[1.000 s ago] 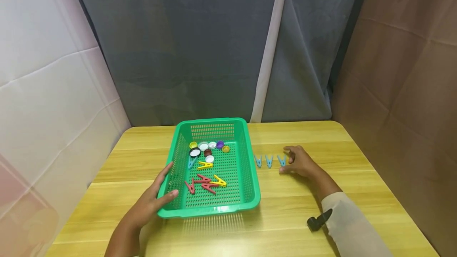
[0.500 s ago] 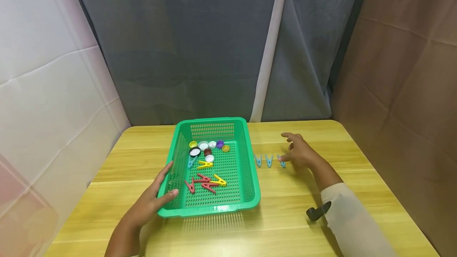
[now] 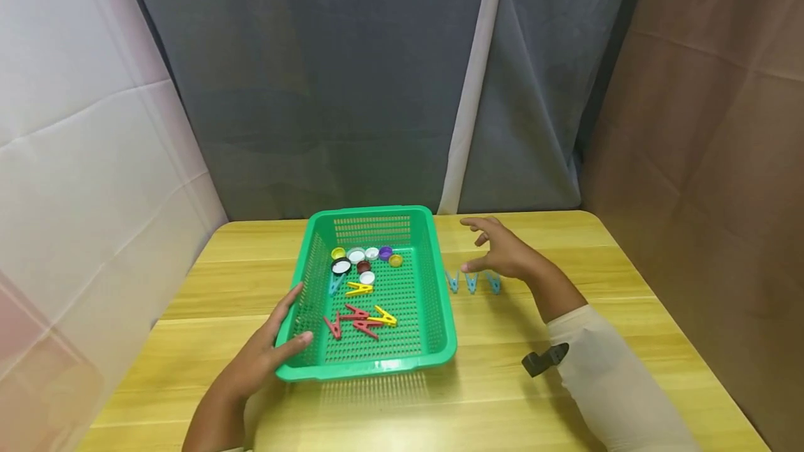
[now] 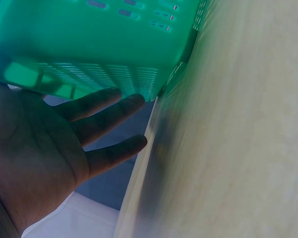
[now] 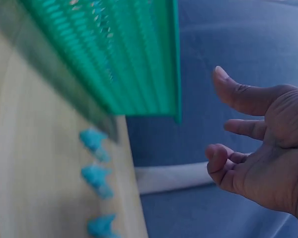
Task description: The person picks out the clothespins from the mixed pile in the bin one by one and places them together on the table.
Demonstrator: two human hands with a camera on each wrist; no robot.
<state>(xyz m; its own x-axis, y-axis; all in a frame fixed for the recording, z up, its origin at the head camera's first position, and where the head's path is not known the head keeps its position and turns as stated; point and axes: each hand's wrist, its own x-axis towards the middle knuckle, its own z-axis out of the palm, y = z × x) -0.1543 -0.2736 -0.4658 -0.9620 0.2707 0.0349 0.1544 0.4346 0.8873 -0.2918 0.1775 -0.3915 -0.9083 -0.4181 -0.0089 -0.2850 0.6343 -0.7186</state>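
Observation:
A green plastic basket (image 3: 442, 312) holds red and yellow clothespins (image 3: 359, 289), one blue clothespin (image 3: 337, 284) and several bottle caps (image 3: 367, 277). My left hand (image 3: 254, 361) grips the basket's left side, thumb over the rim and the other fingers along the outer wall. In the left wrist view, three fingers (image 4: 109, 116) extend fairly straight beside the basket. My right hand (image 3: 509, 253) hovers right of the basket with thumb and fingers spread, holding nothing. Three blue clothespins (image 3: 472, 283) stand in a row just below it, their prongs pointing away from me.
The basket stands on a wooden table (image 3: 502, 396). A grey curtain (image 3: 345, 89) hangs behind the table's far edge, a white cloth (image 3: 94, 159) at the left and a brown cloth (image 3: 703, 159) at the right. A black strap piece (image 3: 545, 359) sticks out from the right sleeve.
My right hand has let go of the rightmost blue clothespin, risen and moved left toward the basket. That clothespin stays in the row. The left hand and basket have hardly moved.

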